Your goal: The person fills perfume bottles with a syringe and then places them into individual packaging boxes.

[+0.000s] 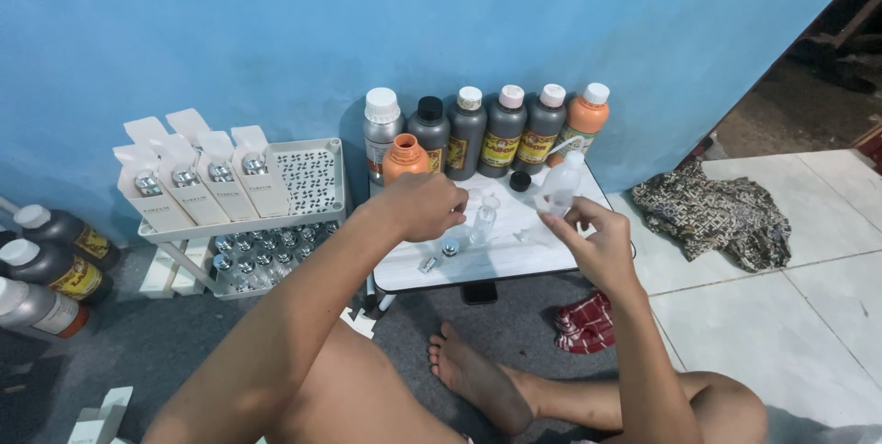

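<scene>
Left hand [424, 205] pinching something hidden | right hand [593, 237] holding clear bottle [559, 188] | small vial [484, 221] blurred

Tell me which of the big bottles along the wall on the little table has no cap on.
The short orange bottle at the left front of the row: its neck is open, while the grey ones and the taller orange one are capped.

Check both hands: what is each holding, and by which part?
Right hand holds a small translucent white plastic squeeze bottle by its lower end, tilted. Left hand is curled beside a small clear glass vial; whether it grips anything cannot be told.
</scene>
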